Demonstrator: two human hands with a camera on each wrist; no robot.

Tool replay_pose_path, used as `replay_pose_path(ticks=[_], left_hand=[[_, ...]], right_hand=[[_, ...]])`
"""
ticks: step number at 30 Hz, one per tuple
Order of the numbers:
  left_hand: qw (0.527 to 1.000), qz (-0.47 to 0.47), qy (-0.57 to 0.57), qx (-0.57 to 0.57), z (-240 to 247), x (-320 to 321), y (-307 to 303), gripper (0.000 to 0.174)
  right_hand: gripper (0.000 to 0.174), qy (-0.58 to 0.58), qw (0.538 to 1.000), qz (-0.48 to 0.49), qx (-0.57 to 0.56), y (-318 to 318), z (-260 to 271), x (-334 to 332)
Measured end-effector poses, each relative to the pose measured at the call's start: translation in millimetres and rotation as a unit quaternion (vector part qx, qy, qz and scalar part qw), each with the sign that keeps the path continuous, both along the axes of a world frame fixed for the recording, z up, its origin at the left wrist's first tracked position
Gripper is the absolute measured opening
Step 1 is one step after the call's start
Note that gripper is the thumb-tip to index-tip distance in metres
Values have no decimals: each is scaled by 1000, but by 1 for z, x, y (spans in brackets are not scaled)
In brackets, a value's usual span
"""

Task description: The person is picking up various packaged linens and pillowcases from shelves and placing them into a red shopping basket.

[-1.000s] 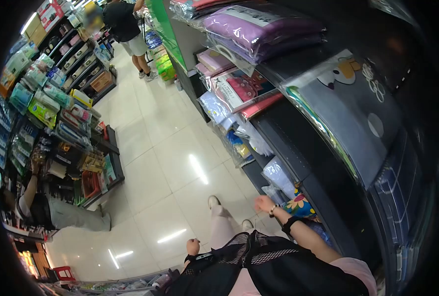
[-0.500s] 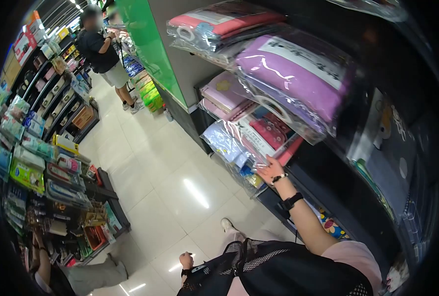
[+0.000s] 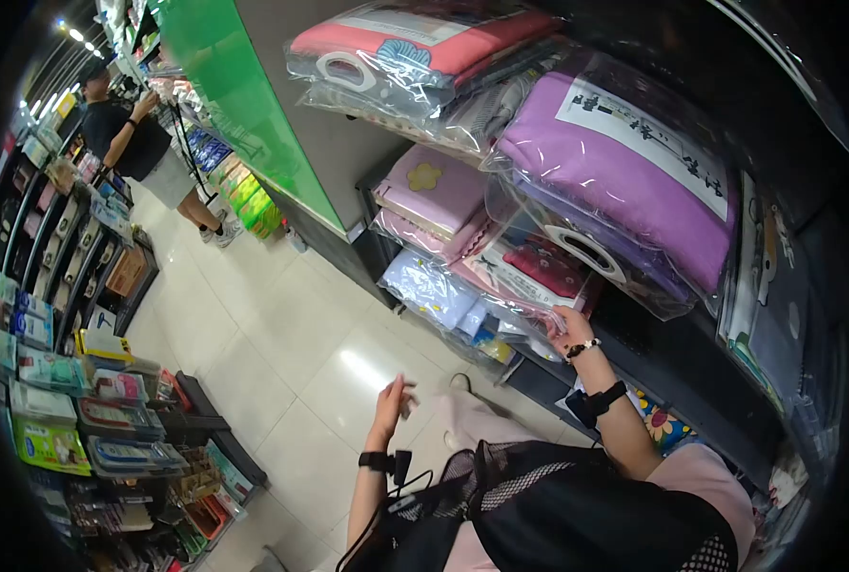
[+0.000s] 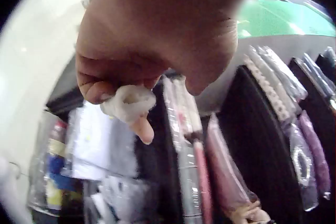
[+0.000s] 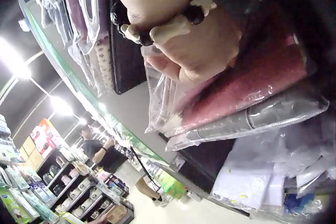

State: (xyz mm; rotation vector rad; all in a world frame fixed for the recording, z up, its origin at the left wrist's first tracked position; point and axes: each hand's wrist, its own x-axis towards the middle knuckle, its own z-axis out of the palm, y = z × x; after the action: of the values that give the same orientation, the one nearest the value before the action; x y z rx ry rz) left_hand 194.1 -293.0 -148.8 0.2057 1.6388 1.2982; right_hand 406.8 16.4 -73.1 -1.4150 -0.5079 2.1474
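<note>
My right hand (image 3: 572, 329) reaches to the shelf and pinches the near edge of a red-pink cloth pack in clear plastic (image 5: 247, 87). In the right wrist view the pack's edge lifts slightly off a grey pack (image 5: 247, 121) beneath it; the fingertips are partly hidden. My left hand (image 3: 394, 408) hangs in front of the body over the aisle, holding nothing, its fingers loosely bent. A white wrapping (image 4: 128, 103) covers one of its fingers in the left wrist view.
Purple packs (image 3: 624, 157) overhang the shelf above my right hand. Pink packs (image 3: 434, 186) and light-blue packs (image 3: 429, 286) lie beside and below. A green panel (image 3: 243, 105) ends the shelf. Across the tiled aisle (image 3: 253, 315) hang packaged goods (image 3: 52, 439); a person (image 3: 143, 143) stands farther along.
My right hand has risen from beside the lower shelf to the red-pink pack and taken its edge. My left hand has come up and forward. The view has turned toward the shelf.
</note>
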Motion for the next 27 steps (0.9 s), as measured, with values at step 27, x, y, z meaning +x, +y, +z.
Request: replay_pose_path(ticks=[27], left_hand=[[753, -168, 567, 289, 102, -131, 221, 22]], right_hand=[[19, -271, 836, 147, 453, -40, 68, -126]])
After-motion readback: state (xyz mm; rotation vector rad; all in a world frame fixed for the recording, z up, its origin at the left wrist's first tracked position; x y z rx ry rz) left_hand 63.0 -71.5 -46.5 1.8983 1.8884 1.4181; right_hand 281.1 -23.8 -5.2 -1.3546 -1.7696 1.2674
